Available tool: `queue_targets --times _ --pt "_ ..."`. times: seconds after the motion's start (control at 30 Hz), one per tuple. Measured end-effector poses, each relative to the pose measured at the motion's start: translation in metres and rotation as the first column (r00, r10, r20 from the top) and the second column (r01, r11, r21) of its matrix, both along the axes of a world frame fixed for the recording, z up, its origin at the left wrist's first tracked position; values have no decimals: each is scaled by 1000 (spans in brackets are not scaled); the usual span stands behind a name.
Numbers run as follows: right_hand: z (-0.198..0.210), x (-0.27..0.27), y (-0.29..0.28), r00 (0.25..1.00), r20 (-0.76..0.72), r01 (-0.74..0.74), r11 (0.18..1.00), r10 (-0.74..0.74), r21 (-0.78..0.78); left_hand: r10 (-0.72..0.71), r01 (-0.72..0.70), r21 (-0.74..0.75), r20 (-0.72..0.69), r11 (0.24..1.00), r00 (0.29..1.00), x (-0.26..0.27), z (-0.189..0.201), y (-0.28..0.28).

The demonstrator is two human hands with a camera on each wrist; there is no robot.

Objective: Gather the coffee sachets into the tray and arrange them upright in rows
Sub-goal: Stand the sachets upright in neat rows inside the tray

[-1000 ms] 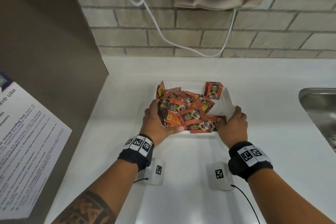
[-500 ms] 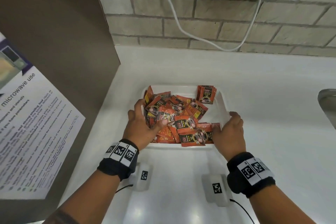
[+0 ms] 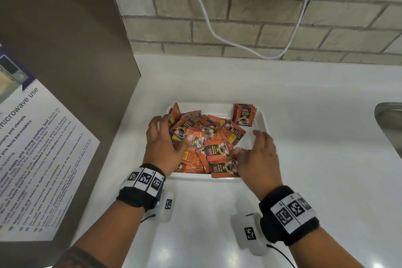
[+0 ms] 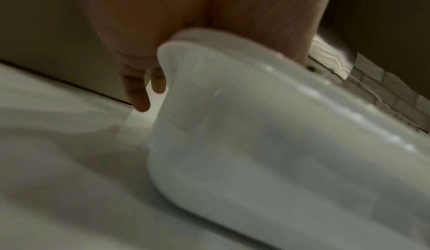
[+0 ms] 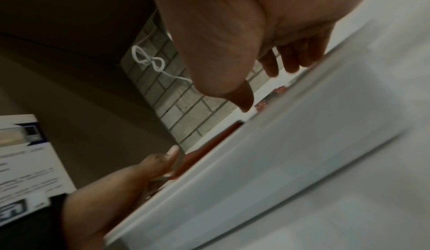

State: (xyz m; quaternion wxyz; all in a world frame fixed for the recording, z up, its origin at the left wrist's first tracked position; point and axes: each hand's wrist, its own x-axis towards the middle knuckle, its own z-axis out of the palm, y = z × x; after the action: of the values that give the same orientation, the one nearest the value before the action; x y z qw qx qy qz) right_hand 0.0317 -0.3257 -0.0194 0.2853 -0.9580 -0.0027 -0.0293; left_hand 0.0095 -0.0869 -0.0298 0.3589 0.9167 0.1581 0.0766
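Observation:
A white tray [image 3: 262, 119] sits on the counter and holds a loose pile of orange coffee sachets [image 3: 214, 150]. A small upright stack of sachets [image 3: 243, 114] stands in its back right corner. My left hand [image 3: 171, 132] lies over the pile's left side, thumb pressing on a sachet, fingers spread past the tray's left rim. The left wrist view shows those fingers [image 4: 139, 95] hanging outside the tray wall [image 4: 256, 125]. My right hand [image 3: 254, 146] hovers over the near right part, fingers loosely spread, thumb at the sachets' edge. The right wrist view shows the tray wall [image 5: 279, 152].
A brown cabinet side with a microwave-use notice [image 3: 32, 159] stands at the left. A steel sink [image 3: 389, 119] lies at the right edge. A white cable [image 3: 217, 32] hangs on the brick wall behind. White countertop [image 3: 315, 159] surrounds the tray.
Both hands left the tray's near corners. The left moved up along the pile's left side; the right moved inward over the near right sachets. The head view shifted.

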Motion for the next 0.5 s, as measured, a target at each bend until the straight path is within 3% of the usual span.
queue_targets --times 0.07,0.2,0.37,0.5 --pt "-4 2 11 994 -104 -49 997 43 -57 -48 48 32 4 998 999 4 1 -1" --pt "-6 12 31 930 -366 -29 986 -34 -165 -120 122 81 -24 989 992 6 2 -2" --pt "-10 25 56 885 -464 0 996 -43 -94 -174 179 101 -57 979 983 8 -2 2" --pt "-11 30 73 897 -436 81 997 -63 21 -213 223 130 -82 966 973 9 -4 4"
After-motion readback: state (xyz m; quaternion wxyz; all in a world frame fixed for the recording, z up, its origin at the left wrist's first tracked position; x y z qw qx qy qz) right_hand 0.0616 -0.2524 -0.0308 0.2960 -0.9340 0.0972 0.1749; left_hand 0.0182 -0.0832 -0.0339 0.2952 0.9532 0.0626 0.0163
